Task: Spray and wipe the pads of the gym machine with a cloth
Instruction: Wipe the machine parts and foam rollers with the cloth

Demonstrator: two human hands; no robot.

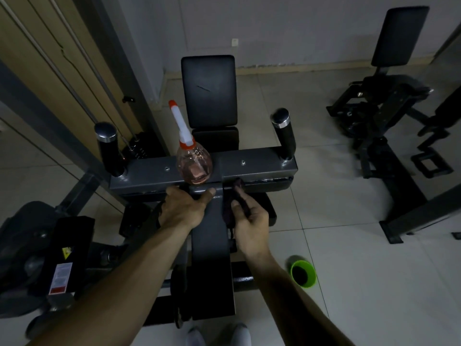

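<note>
Grey walls and pale floor tiles fill the dim room around the gym machine. From the head camera I see my left hand (183, 208) gripping the frame (212, 245): the thumb lies along the metal and the fingers curl down over the far edge, out of sight. Just to its right, my right hand (250, 226) pinches a dark cloth (233, 201), whose upper end touches the crossbar (262, 163). Just beyond my left thumb the spray bottle (193, 161) stands upright on that crossbar, pink liquid inside and its white and orange nozzle up. Farther ahead rises the black back pad (209, 91). Two black handles (108, 148) stand outside my hands. Behind my right wrist a green cup (303, 270) sits on the floor.
</note>
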